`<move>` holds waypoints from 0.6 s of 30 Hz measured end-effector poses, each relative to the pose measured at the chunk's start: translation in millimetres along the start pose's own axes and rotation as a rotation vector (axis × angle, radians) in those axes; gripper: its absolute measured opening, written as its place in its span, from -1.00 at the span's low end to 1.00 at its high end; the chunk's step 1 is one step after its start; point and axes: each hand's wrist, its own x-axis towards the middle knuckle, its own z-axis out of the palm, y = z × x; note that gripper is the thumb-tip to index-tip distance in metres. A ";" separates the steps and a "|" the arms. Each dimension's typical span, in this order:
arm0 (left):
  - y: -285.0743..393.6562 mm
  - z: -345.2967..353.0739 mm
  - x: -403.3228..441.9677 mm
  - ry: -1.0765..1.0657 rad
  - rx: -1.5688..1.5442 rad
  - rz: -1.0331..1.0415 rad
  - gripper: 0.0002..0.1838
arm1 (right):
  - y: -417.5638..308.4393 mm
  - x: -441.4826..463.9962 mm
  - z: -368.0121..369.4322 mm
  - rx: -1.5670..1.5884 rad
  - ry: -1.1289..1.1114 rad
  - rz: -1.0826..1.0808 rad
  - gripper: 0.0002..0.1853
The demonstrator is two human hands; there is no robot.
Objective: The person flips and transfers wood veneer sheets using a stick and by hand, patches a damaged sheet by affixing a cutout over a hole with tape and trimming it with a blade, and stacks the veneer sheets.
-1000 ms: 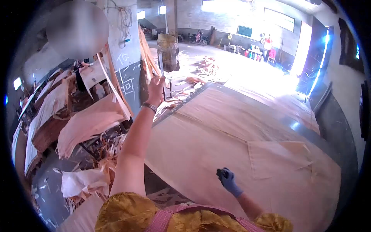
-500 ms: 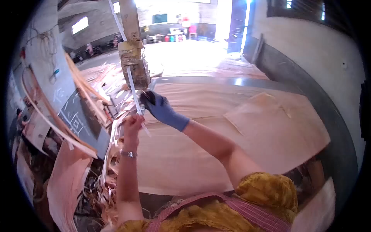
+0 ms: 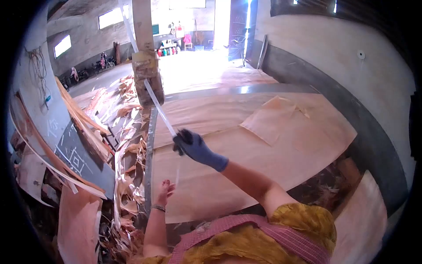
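My right hand [image 3: 193,147], in a blue-grey glove with dark fingers, is closed on a narrow white strip [image 3: 159,108]. Taut, the strip runs from the hand up to a block [image 3: 146,72] wrapped in tape on a wooden post [image 3: 143,26]; another length rises above the block. A thin, faint tail of it hangs below the glove. My left hand [image 3: 165,192], bare with a band at the wrist, is lower and to the left, near that tail. Its fingers are loosely apart and seem to hold nothing. Beneath both hands lies a broad wood veneer sheet [image 3: 211,176].
A smaller veneer piece [image 3: 270,119] lies on the big sheet. Veneer scraps [image 3: 127,189] heap along the left edge. Bent boards [image 3: 57,154] lean by a grey panel [image 3: 79,154] at left. A wall [image 3: 334,57] bounds the right side.
My right hand has pulled down and toward me, drawing the strip along. My left hand has let go of the strip and dropped lower. The view has turned slightly right.
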 end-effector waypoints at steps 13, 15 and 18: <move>166.5 240.3 -74.7 -0.399 -0.639 0.612 -0.49 | -8.7 -93.4 -85.9 -0.855 0.135 -0.752 -0.82; 181.8 280.2 -112.9 -0.369 -0.734 0.562 -0.51 | -7.0 -117.6 -113.9 -0.343 0.130 -0.441 -0.83; 162.8 327.6 -142.0 -0.386 -0.456 0.473 -0.60 | -28.6 -169.9 -175.3 0.054 0.111 -0.088 -0.77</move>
